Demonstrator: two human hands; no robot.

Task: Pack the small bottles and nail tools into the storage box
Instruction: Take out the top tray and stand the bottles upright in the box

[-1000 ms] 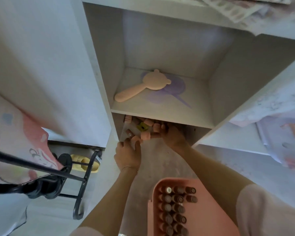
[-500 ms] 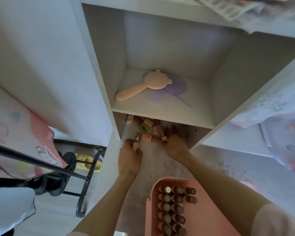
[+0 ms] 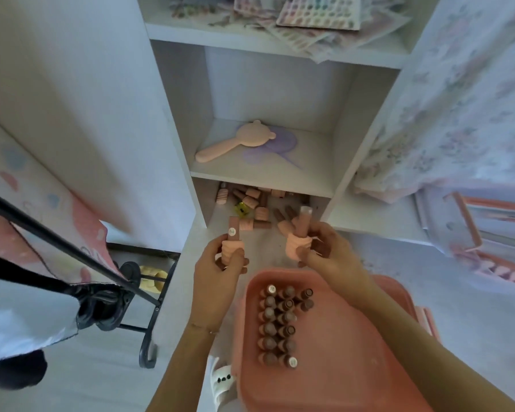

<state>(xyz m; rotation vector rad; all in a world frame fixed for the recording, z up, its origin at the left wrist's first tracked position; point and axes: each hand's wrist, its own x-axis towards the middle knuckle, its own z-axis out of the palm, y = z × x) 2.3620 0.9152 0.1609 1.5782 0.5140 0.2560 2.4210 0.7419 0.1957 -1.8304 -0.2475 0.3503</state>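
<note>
My left hand point(image 3: 220, 264) grips a small brown bottle with a pale pink ribbed cap point(image 3: 233, 242), bottom end pointing up. My right hand point(image 3: 327, 254) holds two or three similar bottles point(image 3: 299, 236) by their pink caps. Both hands hover just above the far rim of the pink storage box point(image 3: 339, 367), which holds several upright brown bottles point(image 3: 281, 322) in rows along its left side. More loose bottles point(image 3: 254, 203) lie scattered in the lowest shelf compartment just beyond my hands.
A white shelf unit point(image 3: 262, 179) stands ahead, with a pink bear-shaped hand mirror point(image 3: 238, 141) on the middle shelf and nail colour charts point(image 3: 318, 10) on top. A black metal stand point(image 3: 149, 307) sits left. Floral fabric point(image 3: 458, 99) hangs right.
Both hands have pulled back out of the bottom compartment toward the box, each now lifting bottles taken from the pile. The view has tilted, showing more of the shelf above.
</note>
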